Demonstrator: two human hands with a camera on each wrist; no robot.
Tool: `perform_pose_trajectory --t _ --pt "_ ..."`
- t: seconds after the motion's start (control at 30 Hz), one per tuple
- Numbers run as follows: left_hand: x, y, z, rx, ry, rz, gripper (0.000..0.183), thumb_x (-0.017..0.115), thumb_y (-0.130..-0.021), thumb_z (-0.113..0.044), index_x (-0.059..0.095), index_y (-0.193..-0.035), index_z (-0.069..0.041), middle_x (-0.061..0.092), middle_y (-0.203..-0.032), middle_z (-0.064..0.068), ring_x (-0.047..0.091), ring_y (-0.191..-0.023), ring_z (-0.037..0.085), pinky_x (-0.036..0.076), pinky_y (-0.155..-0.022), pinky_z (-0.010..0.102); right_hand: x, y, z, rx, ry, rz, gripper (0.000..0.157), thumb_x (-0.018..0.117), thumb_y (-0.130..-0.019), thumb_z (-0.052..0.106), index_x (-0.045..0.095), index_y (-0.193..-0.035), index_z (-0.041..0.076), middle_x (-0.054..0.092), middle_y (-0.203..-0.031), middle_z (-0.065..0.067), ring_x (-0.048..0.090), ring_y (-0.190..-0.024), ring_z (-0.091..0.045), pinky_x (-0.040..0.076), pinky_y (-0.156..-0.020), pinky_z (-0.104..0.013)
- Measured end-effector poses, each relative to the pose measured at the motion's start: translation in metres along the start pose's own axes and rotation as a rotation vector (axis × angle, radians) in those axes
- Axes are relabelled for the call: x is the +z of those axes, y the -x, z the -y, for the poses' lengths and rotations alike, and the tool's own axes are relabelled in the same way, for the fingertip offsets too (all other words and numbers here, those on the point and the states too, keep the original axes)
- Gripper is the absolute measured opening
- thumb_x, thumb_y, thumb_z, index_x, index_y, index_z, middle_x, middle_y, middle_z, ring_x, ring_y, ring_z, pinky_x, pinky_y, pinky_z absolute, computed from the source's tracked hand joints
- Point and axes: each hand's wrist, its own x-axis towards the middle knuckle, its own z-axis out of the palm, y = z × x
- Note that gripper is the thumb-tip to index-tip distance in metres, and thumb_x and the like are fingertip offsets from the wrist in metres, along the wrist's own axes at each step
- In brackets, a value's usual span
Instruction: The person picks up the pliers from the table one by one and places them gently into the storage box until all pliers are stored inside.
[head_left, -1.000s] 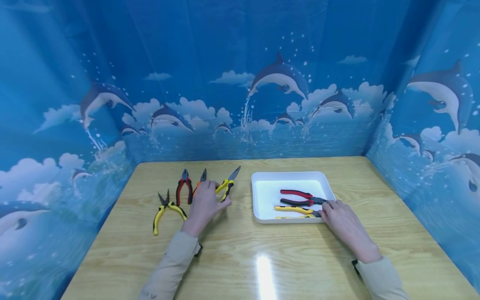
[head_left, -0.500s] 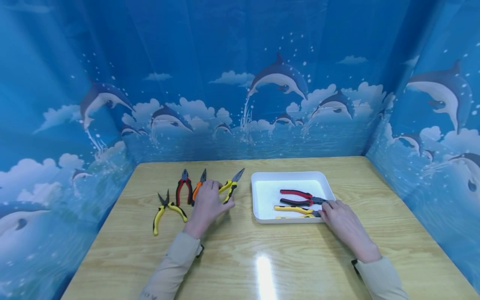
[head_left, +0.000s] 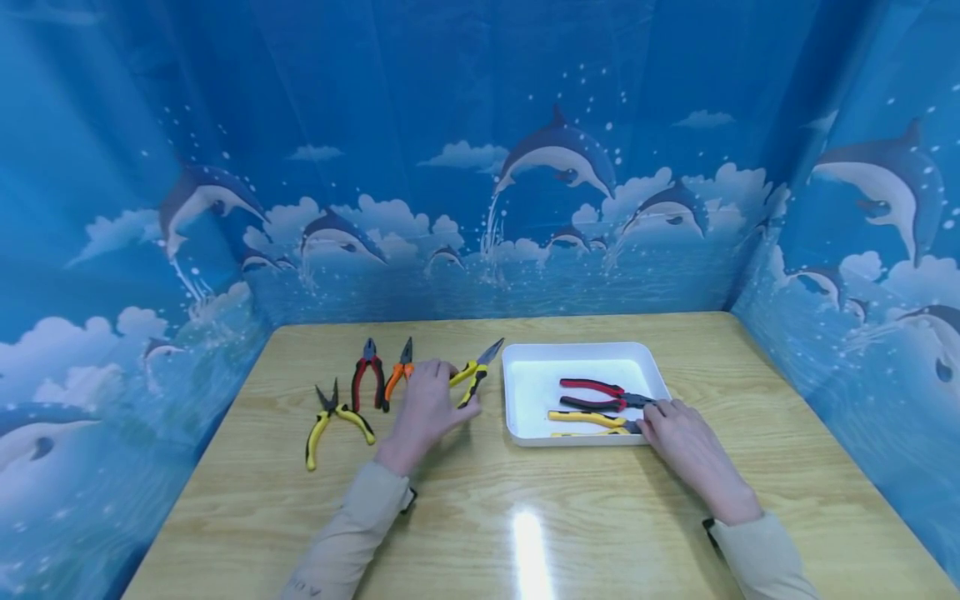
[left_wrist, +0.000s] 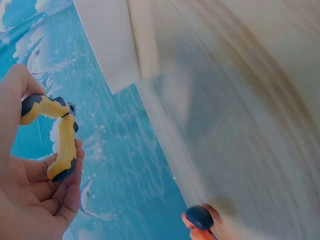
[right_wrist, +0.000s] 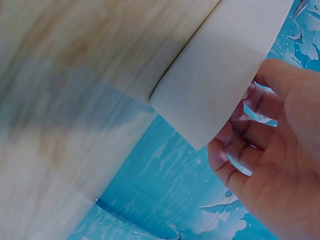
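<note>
My left hand (head_left: 427, 408) grips a pair of yellow-and-black long-nose pliers (head_left: 477, 370), its jaws spread slightly and pointing up and right, left of the tray. In the left wrist view, the thumb lies at one yellow handle (left_wrist: 45, 106) and the curled fingers at the other. My right hand (head_left: 693, 446) holds the right side of a white tray (head_left: 512, 392), fingertips over its rim. In the right wrist view, thumb and fingers meet the edge of the tray wall (right_wrist: 210, 85). Inside the tray lie red-and-black pliers (head_left: 600, 396) and yellow pliers (head_left: 592, 421), their heads partly behind the right hand.
Left of the left hand, orange pliers (head_left: 400, 373), red-and-black pliers (head_left: 368, 371) and yellow-and-black pliers (head_left: 334, 417) lie on the wooden table (head_left: 480, 500) with handles spread. A blue dolphin-print curtain (head_left: 480, 208) stands around the table's back and sides.
My left hand has moved right with the long-nose pliers, nearing the tray's left side and uncovering more of the orange pliers. The right hand and tray have stayed put.
</note>
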Motion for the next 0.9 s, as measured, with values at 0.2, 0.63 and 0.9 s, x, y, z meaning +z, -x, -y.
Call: perform_pose_trajectory --t 0.2,0.63,0.9 --pt "0.001 -0.01 -0.016 0.032 0.031 0.04 0.048 0.077 -0.082 -0.04 0.066 -0.109 -0.002 0.063 -0.1 0.009 0.058 -0.095 0.025 0.051 -0.088 0.04 0.001 0.0 0.0 -0.007 -0.002 -0.014 0.015 0.074 -0.09 0.011 0.062 -0.084 0.004 0.062 -0.08 -0.01 0.049 -0.071 -0.022 0.046 -0.063 -0.039" --pt "0.009 -0.037 -0.052 0.169 -0.03 0.167 0.051 0.077 -0.082 -0.046 0.065 -0.111 -0.005 0.061 -0.103 0.005 0.056 -0.096 0.019 0.052 -0.087 0.034 0.002 0.0 -0.002 -0.003 0.003 -0.005 0.016 0.074 -0.091 0.012 0.062 -0.085 0.004 0.062 -0.081 -0.01 0.05 -0.072 -0.023 0.047 -0.063 -0.04" --pt "0.019 -0.053 -0.069 0.328 -0.106 0.164 0.051 0.077 -0.082 -0.047 0.066 -0.108 -0.005 0.061 -0.102 0.004 0.055 -0.095 0.018 0.052 -0.082 0.029 0.001 -0.001 -0.001 0.012 0.007 0.018 0.015 0.074 -0.092 0.014 0.063 -0.086 0.005 0.064 -0.084 -0.01 0.051 -0.073 -0.023 0.047 -0.064 -0.041"
